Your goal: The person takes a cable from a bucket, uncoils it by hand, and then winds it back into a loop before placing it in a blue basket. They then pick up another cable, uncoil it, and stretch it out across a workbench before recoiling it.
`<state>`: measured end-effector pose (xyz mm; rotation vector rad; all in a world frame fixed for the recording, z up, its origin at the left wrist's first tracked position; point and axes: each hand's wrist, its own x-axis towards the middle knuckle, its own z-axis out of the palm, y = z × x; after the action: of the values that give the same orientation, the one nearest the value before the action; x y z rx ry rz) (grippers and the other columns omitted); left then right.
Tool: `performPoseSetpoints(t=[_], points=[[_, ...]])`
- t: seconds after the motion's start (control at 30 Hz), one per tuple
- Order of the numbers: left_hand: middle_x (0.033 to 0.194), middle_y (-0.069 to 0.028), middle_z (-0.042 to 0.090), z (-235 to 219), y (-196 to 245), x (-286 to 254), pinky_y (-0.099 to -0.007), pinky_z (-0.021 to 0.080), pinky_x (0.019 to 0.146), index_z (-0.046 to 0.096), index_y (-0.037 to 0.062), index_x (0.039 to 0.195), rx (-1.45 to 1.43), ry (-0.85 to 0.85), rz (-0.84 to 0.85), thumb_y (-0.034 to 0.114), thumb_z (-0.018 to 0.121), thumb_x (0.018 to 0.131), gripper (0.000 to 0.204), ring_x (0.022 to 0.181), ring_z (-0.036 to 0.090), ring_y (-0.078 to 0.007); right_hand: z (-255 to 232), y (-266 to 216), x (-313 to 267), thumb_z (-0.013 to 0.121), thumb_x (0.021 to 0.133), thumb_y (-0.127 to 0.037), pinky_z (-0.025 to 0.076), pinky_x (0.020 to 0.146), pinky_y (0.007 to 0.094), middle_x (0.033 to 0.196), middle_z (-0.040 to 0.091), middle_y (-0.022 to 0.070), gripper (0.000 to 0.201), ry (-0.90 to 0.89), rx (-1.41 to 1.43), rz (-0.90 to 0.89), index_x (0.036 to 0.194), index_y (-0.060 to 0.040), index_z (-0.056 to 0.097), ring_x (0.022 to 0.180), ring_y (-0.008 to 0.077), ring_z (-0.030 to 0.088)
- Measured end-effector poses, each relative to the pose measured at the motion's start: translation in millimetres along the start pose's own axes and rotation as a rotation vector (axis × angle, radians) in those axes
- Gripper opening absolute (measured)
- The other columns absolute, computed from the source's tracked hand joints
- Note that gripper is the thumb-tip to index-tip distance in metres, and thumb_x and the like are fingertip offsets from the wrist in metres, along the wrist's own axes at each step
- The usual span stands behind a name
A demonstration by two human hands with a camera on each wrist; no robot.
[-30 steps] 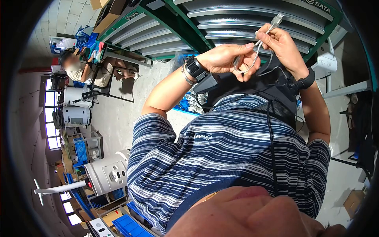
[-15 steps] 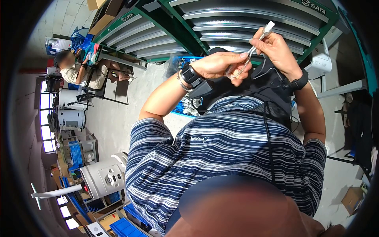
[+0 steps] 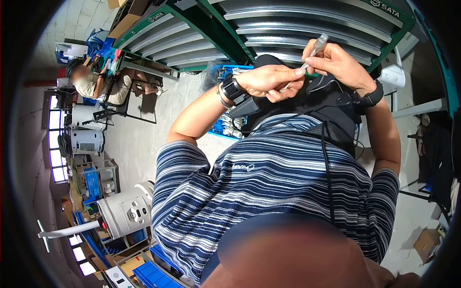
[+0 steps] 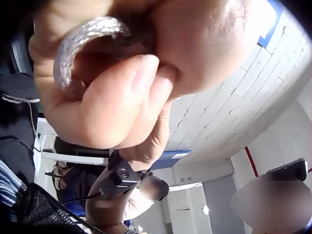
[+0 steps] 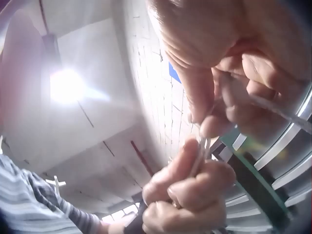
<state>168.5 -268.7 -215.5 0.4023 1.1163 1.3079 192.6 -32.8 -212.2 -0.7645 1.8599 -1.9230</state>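
A thin silvery braided cable [image 3: 306, 66] runs between both hands in the head view, its clear plug [image 3: 320, 42] pointing up past the right fingers. My left hand [image 3: 270, 81] pinches the cable between thumb and fingers. In the left wrist view a bend of the cable [image 4: 80, 41] curves out over the curled fingers. My right hand [image 3: 338, 61] grips the cable just below the plug, its fingertips right by the left thumb. From the right wrist view, the cable passes through the right fingers [image 5: 195, 97] down into the left fist [image 5: 190, 190].
Green-framed metal drawer cabinets [image 3: 307, 29] stand just beyond the hands. Beside the lap, a blue bin [image 3: 223, 126] holds several cables. A black cord [image 3: 328, 168] hangs down the striped shirt. Another person [image 3: 91, 84] sits at the far left.
The hands have drawn together, and the loop of cable that hung beneath them has shrunk into the left hand. The plug has dropped slightly.
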Motion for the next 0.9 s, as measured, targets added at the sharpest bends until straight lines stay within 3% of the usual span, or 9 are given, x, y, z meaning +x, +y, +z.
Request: performPoseSetpoints(t=[0.1,0.17,0.3,0.4,0.47,0.57,0.63,0.73,0.9], points=[[0.068,0.0022,0.045,18.2,-3.2,3.3,-0.0217,0.039,0.048,0.049,0.0066,0.088,0.132,0.219,0.218,0.047,0.038,0.103,0.044,0.053,0.045,-0.0068,-1.3,3.0,-1.7,0.06,0.096,-0.02,0.038,0.062,0.0198,0.079,0.056,-0.0024,0.016,0.048,-0.064,-0.015,0.097,-0.0045,0.058,0.074,0.0045,0.051],[0.068,0.0018,0.047,13.4,-4.2,6.2,-0.0247,0.045,0.058,0.051,0.0064,0.087,0.238,0.232,0.307,0.047,0.039,0.103,0.045,0.061,0.053,-0.01,2.0,8.4,-1.7,0.06,0.096,-0.019,0.04,0.064,0.0204,0.079,0.056,-0.0017,0.016,0.063,-0.067,-0.055,0.096,-0.0037,0.058,0.075,0.005,0.051],[0.064,0.0043,0.041,7.0,2.1,2.3,-0.0215,0.037,0.057,0.05,0.009,0.082,0.54,0.252,0.281,0.046,0.037,0.104,0.045,0.059,0.043,-0.0068,2.8,5.7,-1.9,0.06,0.095,-0.017,0.043,0.068,0.0219,0.079,0.057,0.0001,0.016,0.099,-0.188,-0.087,0.096,-0.0019,0.059,0.075,0.0062,0.053],[0.066,0.008,0.026,12.0,3.1,0.3,-0.022,0.018,0.048,0.042,0.0125,0.076,0.538,0.357,0.149,0.048,0.037,0.103,0.045,0.054,0.021,-0.0045,0.4,-5.3,-1.2,0.059,0.095,-0.017,0.042,0.066,0.021,0.08,0.059,0.0008,0.016,0.075,-0.249,-0.012,0.1,-0.0022,0.06,0.074,0.0053,0.052],[0.064,0.0074,0.029,13.8,2.2,-2.4,-0.0225,0.021,0.046,0.044,0.0111,0.076,0.455,0.366,0.151,0.049,0.038,0.103,0.047,0.052,0.025,-0.0049,-3.6,-4.7,1.0,0.059,0.096,-0.018,0.042,0.066,0.0208,0.081,0.06,0.0012,0.018,0.043,-0.288,0.061,0.104,-0.0023,0.061,0.073,0.0051,0.052],[0.062,0.0072,0.03,9.8,-1.0,-4.1,-0.0224,0.02,0.044,0.043,0.0115,0.073,0.308,0.368,0.204,0.048,0.04,0.103,0.047,0.051,0.026,-0.005,-13.1,14.7,0.8,0.053,0.101,-0.028,0.042,0.066,0.0177,0.097,0.065,0.0054,0.036,0.022,0.142,0.005,0.127,-0.0042,0.054,0.074,0.0075,0.054],[0.064,0.0064,0.029,8.7,2.0,-7.7,-0.0222,0.018,0.045,0.036,0.0141,0.072,0.218,0.403,0.27,0.047,0.038,0.104,0.046,0.052,0.025,-0.0049,-23.5,32.5,0.3,0.051,0.101,-0.031,0.045,0.073,0.019,0.101,0.064,0.006,0.04,-0.017,0.249,-0.003,0.129,-0.003,0.053,0.082,0.0087,0.057],[0.064,0.0059,0.031,6.2,7.8,-13.1,-0.0219,0.019,0.045,0.035,0.0149,0.071,0.203,0.438,0.298,0.045,0.037,0.104,0.045,0.052,0.027,-0.0054,-30.3,53.0,-5.1,0.05,0.102,-0.032,0.046,0.087,0.0242,0.1,0.063,0.0039,0.038,-0.014,0.163,0.016,0.126,-0.0038,0.057,0.094,0.0112,0.059],[0.065,0.0061,0.031,3.9,7.6,-7.9,-0.0217,0.019,0.046,0.034,0.0152,0.073,0.155,0.45,0.319,0.044,0.037,0.104,0.043,0.053,0.026,-0.0055,-18.7,46.1,-9.3,0.059,0.097,-0.019,0.047,0.087,0.0235,0.096,0.063,0.0016,0.023,0.067,0.144,-0.075,0.112,-0.0016,0.063,0.093,0.009,0.059]])
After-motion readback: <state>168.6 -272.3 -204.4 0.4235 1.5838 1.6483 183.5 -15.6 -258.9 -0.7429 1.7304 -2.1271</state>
